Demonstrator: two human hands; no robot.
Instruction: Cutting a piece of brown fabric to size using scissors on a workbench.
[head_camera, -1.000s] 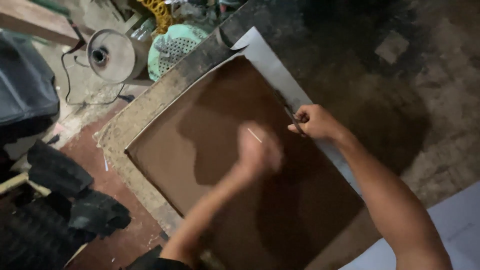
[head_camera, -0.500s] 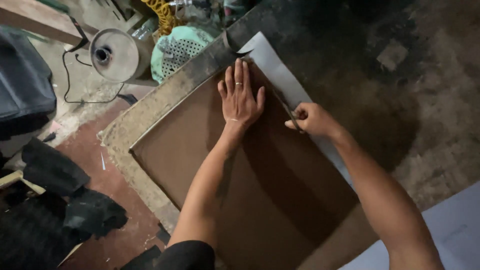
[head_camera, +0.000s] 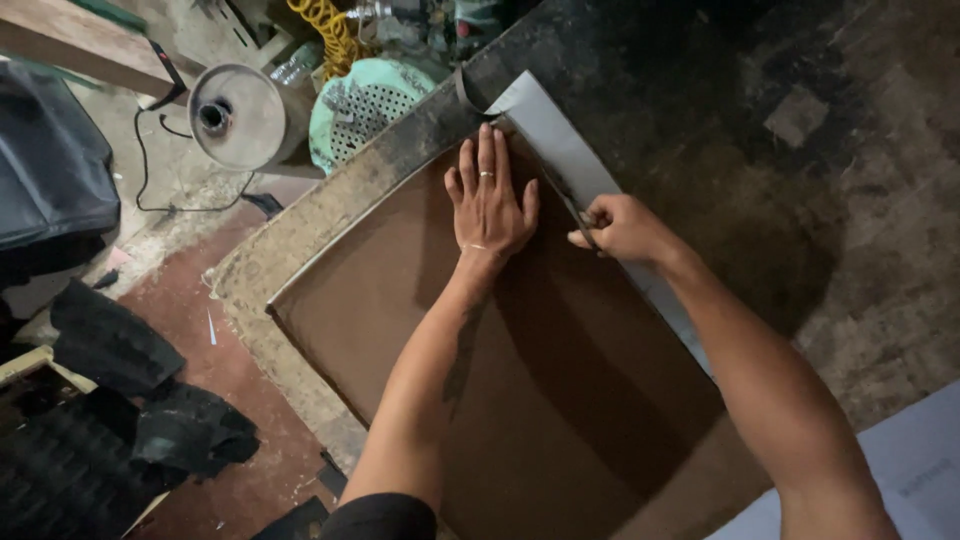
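Observation:
A large brown board (head_camera: 380, 300) lies flat on a worn workbench (head_camera: 300, 240). Under its far edge runs a grey sheet (head_camera: 560, 135), curled up at the top corner. My left hand (head_camera: 488, 200) presses flat on the board near that corner, fingers spread, a ring on one finger. My right hand (head_camera: 625, 228) is closed around a thin blade-like cutting tool (head_camera: 572, 208) held against the board's edge where it meets the grey sheet.
A round metal can (head_camera: 240, 115), a pale green perforated basket (head_camera: 370, 105) and a yellow coiled hose (head_camera: 325, 35) sit beyond the bench. Black fabric scraps (head_camera: 130, 400) lie on the red floor at left. A pale sheet (head_camera: 900, 470) shows at bottom right.
My left hand slid up the board from its middle toward the far corner and flattened with fingers spread. My right hand stayed at the edge with the tool.

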